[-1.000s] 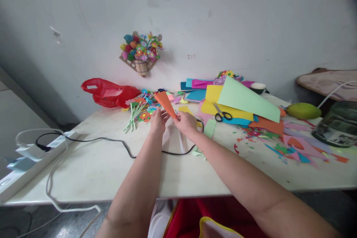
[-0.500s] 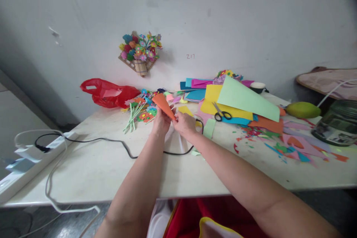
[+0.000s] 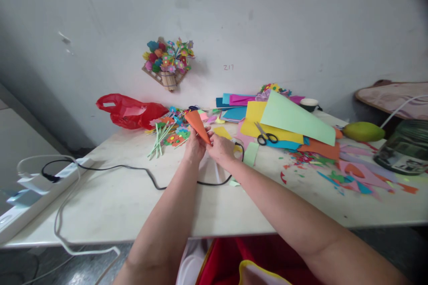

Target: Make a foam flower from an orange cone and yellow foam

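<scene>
An orange paper cone (image 3: 197, 125) is held up over the table, its wide end pointing away to the upper left and its tip toward me. My left hand (image 3: 195, 146) wraps around its side from the left and below. At the pointed end, my right hand (image 3: 220, 148) pinches the cone near its tip. Beneath the hands lies a whitish tool that I cannot make out, with a black cord (image 3: 214, 183) running from it. Left of the cone are pale green strips (image 3: 158, 141) and cut-out flowers (image 3: 174, 139).
Scissors (image 3: 265, 135) lie on yellow sheets (image 3: 251, 120), beside a curled light green sheet (image 3: 296, 118). Coloured scraps (image 3: 347, 179) and a glass jar (image 3: 404, 151) are at right. A red plastic bag (image 3: 130, 113) sits back left. A power strip (image 3: 43, 200) with cables lines the left edge.
The orange cone has shifted slightly to the right, turning a little in my hands. Both hands keep their hold, and the things on the table stay where they were.
</scene>
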{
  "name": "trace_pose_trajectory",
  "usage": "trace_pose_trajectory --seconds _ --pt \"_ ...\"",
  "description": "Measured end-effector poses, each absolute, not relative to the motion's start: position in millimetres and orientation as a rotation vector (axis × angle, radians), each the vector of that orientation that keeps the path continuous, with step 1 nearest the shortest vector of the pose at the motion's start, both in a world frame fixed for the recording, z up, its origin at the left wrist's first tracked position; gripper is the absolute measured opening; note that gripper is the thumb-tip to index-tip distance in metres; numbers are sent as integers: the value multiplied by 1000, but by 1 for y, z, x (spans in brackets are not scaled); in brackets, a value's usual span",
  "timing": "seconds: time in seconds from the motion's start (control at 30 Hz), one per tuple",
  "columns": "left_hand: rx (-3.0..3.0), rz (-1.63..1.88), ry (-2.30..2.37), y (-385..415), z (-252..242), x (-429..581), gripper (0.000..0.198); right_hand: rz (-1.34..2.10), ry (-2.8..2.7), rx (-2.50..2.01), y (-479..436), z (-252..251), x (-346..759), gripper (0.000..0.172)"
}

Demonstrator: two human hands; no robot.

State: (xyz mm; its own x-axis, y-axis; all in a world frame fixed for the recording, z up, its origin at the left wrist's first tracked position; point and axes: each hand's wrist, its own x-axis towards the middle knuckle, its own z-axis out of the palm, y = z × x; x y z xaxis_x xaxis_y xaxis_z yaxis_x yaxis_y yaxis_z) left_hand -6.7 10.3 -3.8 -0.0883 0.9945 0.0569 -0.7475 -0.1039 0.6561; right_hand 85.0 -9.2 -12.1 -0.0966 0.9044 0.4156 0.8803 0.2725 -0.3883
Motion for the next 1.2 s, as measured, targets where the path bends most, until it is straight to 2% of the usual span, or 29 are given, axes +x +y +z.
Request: trace_pose_trajectory --seconds 0.27,0.47,0.57,0.7,0.97,1.2 --pt "614 1612 523 14 -7 -13 49 135 -2078 -1531 -13 -1 88 32" --pt "613 1661 536 16 -3 -28 51 -216 -2203 -1558 -7 14 114 31" --pt "603 1606 560 14 0 -30 56 -278 -2316 -1639 3 12 124 34" --pt "589 1500 555 10 3 -31 51 -270 -2429 -1705 8 6 125 39" --pt "603 1299 486 6 4 -34 31 -308 -2370 -1685 2 -1 120 36" --pt "586 1225 504 5 5 -31 39 -229 -2394 -1636 15 -16 121 32"
